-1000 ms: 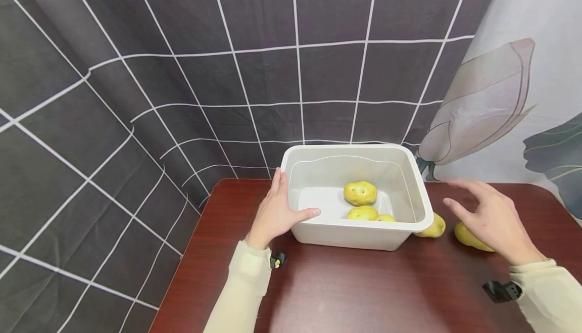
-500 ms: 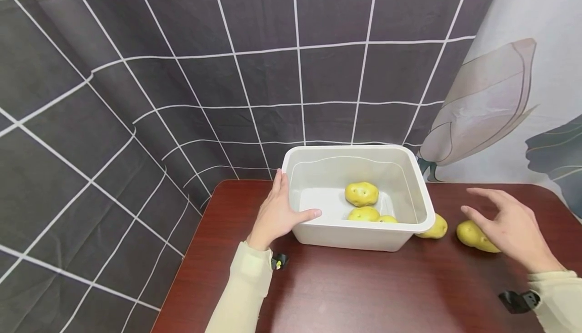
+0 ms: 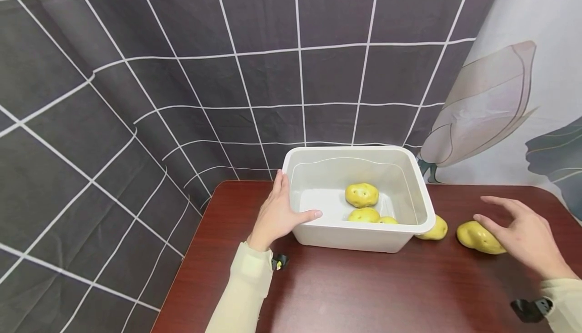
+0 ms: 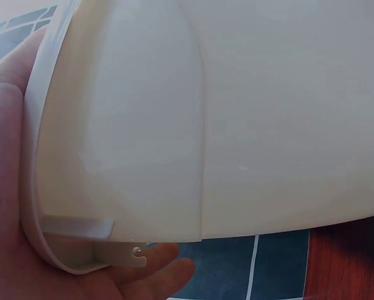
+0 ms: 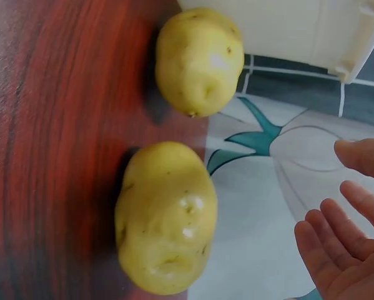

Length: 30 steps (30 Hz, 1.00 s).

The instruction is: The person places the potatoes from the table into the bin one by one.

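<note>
A white plastic storage bin (image 3: 354,237) stands on the table, with several yellow potatoes (image 3: 361,195) showing inside. My left hand (image 3: 275,217) grips its front left corner, thumb over the rim; fingertips (image 4: 165,275) show beyond the rim in the left wrist view. My right hand (image 3: 527,234) hovers open at the far right, holding nothing. Just left of it, an oblong potato (image 3: 479,238) lies on the table; in the right wrist view this potato (image 5: 167,219) is apart from the fingers. Another potato (image 3: 434,229) sits against the bin's right side, partly hidden by it.
The brown wood-grain table (image 3: 359,292) ends at a dark gridded cloth (image 3: 268,75) behind and at the left. A pale cloth with a flower print (image 3: 482,105) hangs behind the right side.
My right hand has moved right, away from the bin, uncovering more of the oblong potato. The left hand and the bin have stayed in place.
</note>
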{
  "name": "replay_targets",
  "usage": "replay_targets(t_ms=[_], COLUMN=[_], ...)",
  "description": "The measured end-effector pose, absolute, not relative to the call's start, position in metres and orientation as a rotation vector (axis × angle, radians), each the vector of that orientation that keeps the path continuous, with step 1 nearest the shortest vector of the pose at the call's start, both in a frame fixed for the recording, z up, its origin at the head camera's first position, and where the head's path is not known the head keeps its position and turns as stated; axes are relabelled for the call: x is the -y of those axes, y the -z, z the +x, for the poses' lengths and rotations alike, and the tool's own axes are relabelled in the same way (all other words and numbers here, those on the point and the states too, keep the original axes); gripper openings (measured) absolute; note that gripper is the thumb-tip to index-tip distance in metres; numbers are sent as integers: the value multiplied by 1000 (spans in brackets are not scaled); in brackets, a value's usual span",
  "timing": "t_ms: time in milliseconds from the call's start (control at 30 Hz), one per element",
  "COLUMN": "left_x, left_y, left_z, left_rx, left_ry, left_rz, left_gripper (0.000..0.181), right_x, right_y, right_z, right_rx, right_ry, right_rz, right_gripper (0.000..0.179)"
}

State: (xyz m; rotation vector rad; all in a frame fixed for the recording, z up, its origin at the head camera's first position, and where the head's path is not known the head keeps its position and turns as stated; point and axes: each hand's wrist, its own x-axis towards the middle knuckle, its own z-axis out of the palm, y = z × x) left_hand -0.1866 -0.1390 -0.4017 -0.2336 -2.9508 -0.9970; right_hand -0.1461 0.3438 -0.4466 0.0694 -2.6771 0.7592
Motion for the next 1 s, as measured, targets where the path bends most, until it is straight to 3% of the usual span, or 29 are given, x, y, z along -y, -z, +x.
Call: replay_targets(t_ms=[1000], left_x=[139], left_y=[402], left_z=[-187], left_rx=[2951], left_ry=[988], left_rz=[-234], left_gripper=[132], right_x=[-363], right_y=[477], right_z=[-140], right_rx=[2808], right_ry=[-1005], right_rz=[-77], right_gripper=[79])
